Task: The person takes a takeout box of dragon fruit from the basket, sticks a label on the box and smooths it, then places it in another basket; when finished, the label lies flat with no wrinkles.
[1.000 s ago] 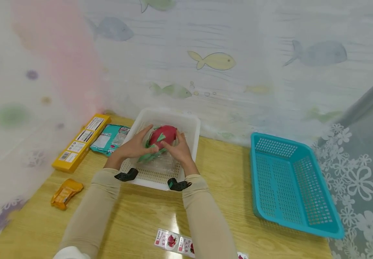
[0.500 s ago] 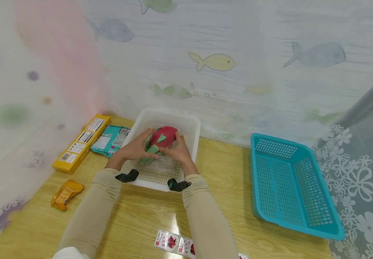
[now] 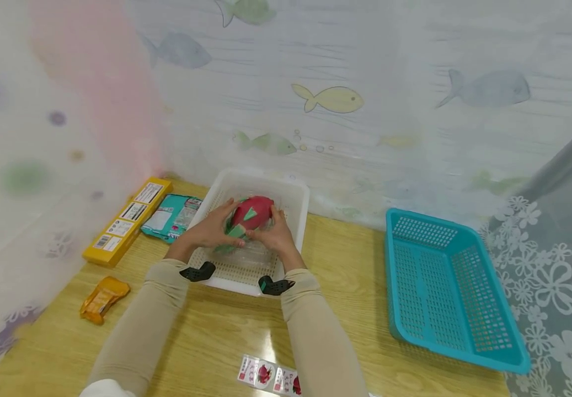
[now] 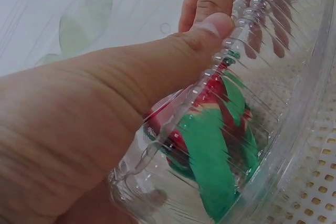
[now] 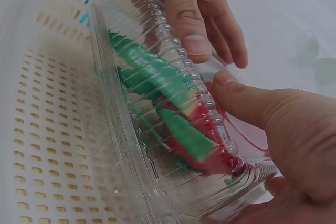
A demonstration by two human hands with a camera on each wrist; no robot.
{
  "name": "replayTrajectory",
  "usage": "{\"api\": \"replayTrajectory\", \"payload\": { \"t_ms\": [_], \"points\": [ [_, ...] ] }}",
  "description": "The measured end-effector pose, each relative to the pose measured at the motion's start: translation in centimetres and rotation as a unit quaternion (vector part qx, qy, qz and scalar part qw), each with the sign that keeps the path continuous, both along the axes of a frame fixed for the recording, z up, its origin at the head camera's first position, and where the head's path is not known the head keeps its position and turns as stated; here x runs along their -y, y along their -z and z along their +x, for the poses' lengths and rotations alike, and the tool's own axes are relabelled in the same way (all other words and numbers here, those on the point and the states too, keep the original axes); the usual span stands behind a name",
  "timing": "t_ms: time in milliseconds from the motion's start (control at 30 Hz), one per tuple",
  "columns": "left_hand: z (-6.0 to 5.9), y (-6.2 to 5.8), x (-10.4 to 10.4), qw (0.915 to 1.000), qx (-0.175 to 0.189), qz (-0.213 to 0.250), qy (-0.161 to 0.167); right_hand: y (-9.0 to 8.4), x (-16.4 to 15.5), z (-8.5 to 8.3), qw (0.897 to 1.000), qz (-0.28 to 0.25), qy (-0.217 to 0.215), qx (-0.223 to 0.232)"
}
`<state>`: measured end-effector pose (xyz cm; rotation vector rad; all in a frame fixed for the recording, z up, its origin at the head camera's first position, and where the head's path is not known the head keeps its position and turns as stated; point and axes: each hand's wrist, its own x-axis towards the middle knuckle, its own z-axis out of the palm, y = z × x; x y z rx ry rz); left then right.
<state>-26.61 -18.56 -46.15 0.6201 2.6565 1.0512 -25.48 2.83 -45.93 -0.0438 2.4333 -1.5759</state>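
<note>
While the left hand grips one side of a clear plastic clamshell, its thumb pressed along the ribbed rim, the right hand holds the opposite side, its thumb laid on the same rim and its fingers curled behind. Inside the clamshell sits a red dragon fruit with green scales, seen through the plastic in both wrist views. Hands and clamshell are over the middle of the white perforated basket; whether the clamshell touches the basket's floor cannot be told.

Taking the white basket as landmark: just beside its left wall lies a teal packet, and beyond that a long yellow box at the table's left edge. Nearer the person and left of the basket lies a small orange packet. Well apart to the basket's right stands a blue perforated basket. In front of the white basket, at the table's near edge, lies a strip of fruit stickers.
</note>
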Motion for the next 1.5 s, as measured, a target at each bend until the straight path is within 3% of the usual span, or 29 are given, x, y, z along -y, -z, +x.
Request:
{"api": "replayTrajectory", "payload": {
  "t_ms": [400,700,1067,1500],
  "points": [
    [0.1,-0.6,-0.2,0.9998,0.011,0.010,-0.015,-0.3,-0.2,-0.1,1.000,0.022,-0.007,-0.012],
    [0.0,-1.7,-0.3,0.9998,0.003,0.007,-0.018,-0.7,-0.3,-0.4,1.000,0.022,-0.005,-0.014],
    [0.4,-3.4,-1.1,0.9998,0.000,0.007,-0.021,-2.7,-1.0,-0.2,0.998,0.047,-0.010,-0.034],
    [2.1,-5.8,-2.5,0.9993,-0.017,-0.014,-0.031,-5.3,-2.7,0.7,0.991,0.097,-0.033,-0.086]
  ]
}}
